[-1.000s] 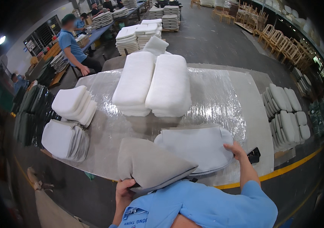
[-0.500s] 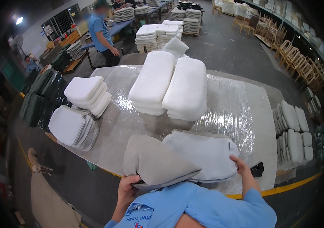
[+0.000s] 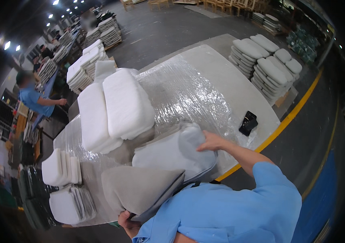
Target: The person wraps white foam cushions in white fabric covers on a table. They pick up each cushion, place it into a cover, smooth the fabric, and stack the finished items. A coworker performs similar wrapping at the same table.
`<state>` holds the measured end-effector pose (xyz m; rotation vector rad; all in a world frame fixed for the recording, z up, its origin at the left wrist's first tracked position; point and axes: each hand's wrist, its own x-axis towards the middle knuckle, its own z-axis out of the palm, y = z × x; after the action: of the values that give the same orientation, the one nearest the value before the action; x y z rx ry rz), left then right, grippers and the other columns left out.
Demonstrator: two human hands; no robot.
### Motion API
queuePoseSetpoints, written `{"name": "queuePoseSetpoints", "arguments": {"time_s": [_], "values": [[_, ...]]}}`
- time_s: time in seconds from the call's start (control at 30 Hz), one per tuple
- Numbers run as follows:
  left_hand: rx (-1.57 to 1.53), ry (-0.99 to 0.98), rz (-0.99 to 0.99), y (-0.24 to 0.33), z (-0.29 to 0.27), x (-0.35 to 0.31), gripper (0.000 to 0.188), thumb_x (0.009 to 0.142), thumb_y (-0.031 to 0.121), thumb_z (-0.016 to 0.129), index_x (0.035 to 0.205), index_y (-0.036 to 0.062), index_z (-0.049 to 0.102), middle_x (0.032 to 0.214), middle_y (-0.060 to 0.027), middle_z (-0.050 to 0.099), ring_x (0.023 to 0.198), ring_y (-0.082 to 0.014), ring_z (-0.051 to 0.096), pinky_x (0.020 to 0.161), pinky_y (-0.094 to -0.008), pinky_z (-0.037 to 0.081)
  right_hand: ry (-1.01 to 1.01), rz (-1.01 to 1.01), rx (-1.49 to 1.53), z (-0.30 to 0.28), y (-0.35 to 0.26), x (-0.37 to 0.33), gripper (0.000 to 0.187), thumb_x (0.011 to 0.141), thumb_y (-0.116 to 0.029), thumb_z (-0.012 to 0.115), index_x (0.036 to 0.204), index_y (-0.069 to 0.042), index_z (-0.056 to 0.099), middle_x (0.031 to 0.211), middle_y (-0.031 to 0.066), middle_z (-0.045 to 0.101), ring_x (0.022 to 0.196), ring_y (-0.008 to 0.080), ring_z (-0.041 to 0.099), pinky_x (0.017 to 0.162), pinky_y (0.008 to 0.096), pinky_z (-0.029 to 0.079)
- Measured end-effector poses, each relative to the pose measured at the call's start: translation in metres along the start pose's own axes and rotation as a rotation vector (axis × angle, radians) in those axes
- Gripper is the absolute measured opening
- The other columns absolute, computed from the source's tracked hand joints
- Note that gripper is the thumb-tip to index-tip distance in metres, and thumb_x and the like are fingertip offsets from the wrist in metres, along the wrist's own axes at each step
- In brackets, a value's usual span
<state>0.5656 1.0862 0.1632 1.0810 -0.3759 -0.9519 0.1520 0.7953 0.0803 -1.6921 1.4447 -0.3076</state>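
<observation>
My left hand [image 3: 128, 222] is closed on the lower corner of a taupe cushion cover [image 3: 140, 188]. The cover rests against my body at the table's near edge and bulges open. Beside it, to the right, lies a pile of light grey, round-cornered fabric pieces [image 3: 160, 156]. At that pile's right side, my right hand [image 3: 211, 141] pinches the edge of the top piece, which is lifted and curled over. Its fingertips are partly hidden by the fabric. Beyond the pile stand two stacks of thick white padding [image 3: 126, 103] side by side.
The table [image 3: 253, 93] is partly covered with clear plastic film. A black phone-like object [image 3: 248, 123] lies at its right. Smaller white pad stacks [image 3: 65, 204] stand at the left. Cushions [image 3: 271, 75] are piled at far right. Another person [image 3: 35, 97] stands at a blue table.
My view has swung right, so the scene appears shifted left and turned. My right hand has moved onto the top grey piece and raised its edge. The left hand still holds the cushion cover.
</observation>
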Motion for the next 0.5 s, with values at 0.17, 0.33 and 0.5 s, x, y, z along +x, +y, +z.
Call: {"name": "queuePoseSetpoints", "arguments": {"time_s": [0.17, 0.33, 0.5], "values": [[-0.044, 0.029, -0.242, 0.026, 0.028, 0.003, 0.053, 0.072, 0.03, 0.074, 0.115, -0.0026, 0.073, 0.112, -0.0193, 0.076, 0.105, -0.0322, 0.072, 0.094, -0.0487, 0.058, 0.052, 0.109, -0.094, 0.022, -0.024, -0.009, 0.091, 0.067, -0.04, 0.09, 0.139, 0.004, 0.056, 0.118, 0.0233, 0.074, 0.108, 0.0396, 0.071, 0.097, 0.0433, 0.055], [0.101, 0.052, -0.261, 0.035, 0.01, 0.001, 0.072, 0.075, 0.034, 0.073, 0.138, 0.0012, 0.061, 0.135, -0.0171, 0.067, 0.123, -0.0333, 0.063, 0.107, -0.0492, 0.05, 0.114, 0.075, 0.304, -0.003, 0.018, -0.007, 0.067, 0.07, -0.021, 0.089, 0.127, 0.005, 0.065, 0.113, 0.0169, 0.076, 0.099, 0.0293, 0.074, 0.092, 0.0401, 0.057], [-0.052, 0.006, 0.047, 0.058, -0.027, -0.014, 0.075, 0.074, 0.015, 0.069, 0.145, -0.0046, 0.055, 0.132, -0.0212, 0.069, 0.118, -0.0388, 0.07, 0.106, -0.0502, 0.056, -0.025, 0.011, 0.756, 0.003, -0.066, -0.025, 0.05, 0.077, -0.007, 0.082, 0.123, 0.006, 0.068, 0.11, 0.0155, 0.076, 0.095, 0.0232, 0.075, 0.086, 0.0373, 0.06]]}}
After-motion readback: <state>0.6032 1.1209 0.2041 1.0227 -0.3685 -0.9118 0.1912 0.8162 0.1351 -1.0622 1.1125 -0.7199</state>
